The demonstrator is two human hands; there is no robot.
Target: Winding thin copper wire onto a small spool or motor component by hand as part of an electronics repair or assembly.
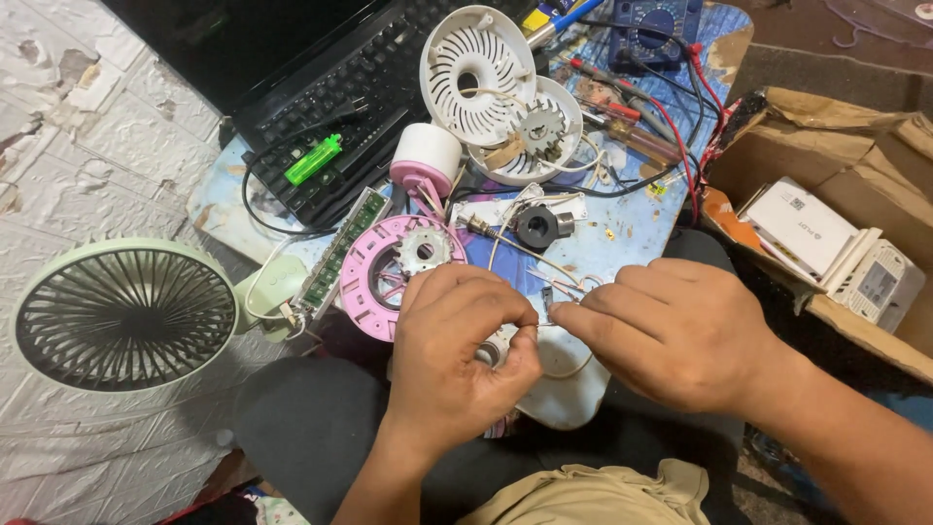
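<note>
Two hands: meet low over the counter (pixel 622 243), fingertips nearly touching.
Left hand (pixel 462 345): curled shut round a small white round part (pixel 494 350), thumb and forefinger pinching.
Right hand (pixel 671 331): fingers drawn together, pinching a thin white wire (pixel 573 369).
Just above: pink round housing (pixel 384 277) with metal gear (pixel 424 250).
Further back: white vented covers (pixel 476 68), black keyboard (pixel 360 87).
Left: green fan (pixel 121 316).
Right: cardboard box (pixel 836 146).

Setting: improvised home repair bench, floor level. Small blue table (pixel 622 243) crowded with opened fan housings (pixel 476 68), a pink motor frame (pixel 374 277), loose wires. Multimeter (pixel 653 27) with red leads at the far edge; laptop (pixel 330 87) at the far left corner. Green fan (pixel 124 313) on textured white flooring; cardboard box (pixel 826 146) at right.
</note>
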